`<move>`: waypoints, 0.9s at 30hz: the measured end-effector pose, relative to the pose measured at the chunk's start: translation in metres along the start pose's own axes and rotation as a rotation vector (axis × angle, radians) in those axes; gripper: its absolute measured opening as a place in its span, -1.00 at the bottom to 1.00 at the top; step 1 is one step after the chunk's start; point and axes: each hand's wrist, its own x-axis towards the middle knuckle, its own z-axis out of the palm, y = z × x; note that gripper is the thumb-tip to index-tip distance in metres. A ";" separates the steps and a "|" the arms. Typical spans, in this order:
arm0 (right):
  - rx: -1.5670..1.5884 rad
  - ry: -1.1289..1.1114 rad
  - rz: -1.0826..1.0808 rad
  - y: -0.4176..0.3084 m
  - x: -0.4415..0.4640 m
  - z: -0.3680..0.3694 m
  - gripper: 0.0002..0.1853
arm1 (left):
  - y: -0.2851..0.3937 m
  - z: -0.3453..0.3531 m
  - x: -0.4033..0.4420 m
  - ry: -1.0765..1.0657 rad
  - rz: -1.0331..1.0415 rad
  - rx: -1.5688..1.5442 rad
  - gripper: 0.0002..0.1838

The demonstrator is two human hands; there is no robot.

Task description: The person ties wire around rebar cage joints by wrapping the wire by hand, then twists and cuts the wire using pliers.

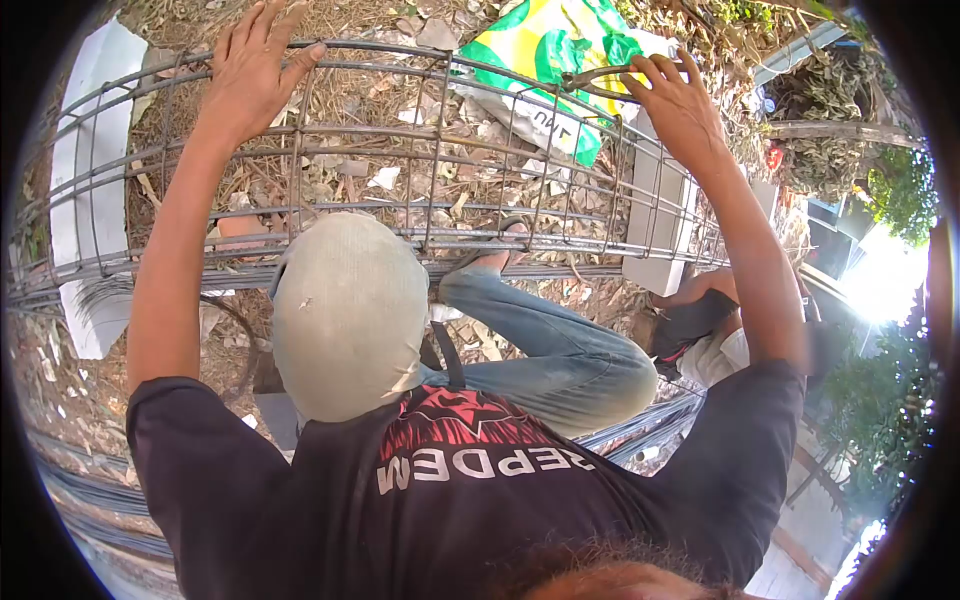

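Note:
A long cage of steel reinforcing bars [437, 150] lies across in front of me, its thin stirrups crossing the long bars. My left hand [255, 75] rests on its far top bar at the left, fingers stretched out and apart, thumb along the bar. At the right, my right hand [680, 105] is closed around the handles of metal pincers [592, 80]. The pincers' jaws are by the far top bar, close to a stirrup; whether they grip anything there is too small to tell. A green, yellow and white sack [560, 45] lies on the ground behind the jaws.
White blocks stand under the cage at left [95, 190] and right [655, 200]. My bent knees [350, 310] are close to the near bars. Another person [715, 320] sits at the right. Bundled bars [100, 500] lie at lower left; dry leaves and scraps cover the ground.

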 end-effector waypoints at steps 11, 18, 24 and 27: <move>0.620 -0.234 0.643 -0.013 -0.041 0.053 -0.77 | 0.010 -0.012 0.002 -0.080 -0.065 -0.074 -0.19; 2.030 0.902 1.469 -0.049 -0.128 0.029 -0.79 | 0.013 -0.016 0.005 -0.090 -0.105 -0.163 -0.15; 1.575 1.343 1.418 -0.015 -0.193 -0.069 -0.80 | 0.011 -0.017 0.008 -0.090 -0.094 -0.203 -0.13; 1.217 1.267 1.504 0.004 -0.240 -0.072 -0.77 | 0.015 -0.021 0.007 -0.116 -0.112 -0.149 -0.16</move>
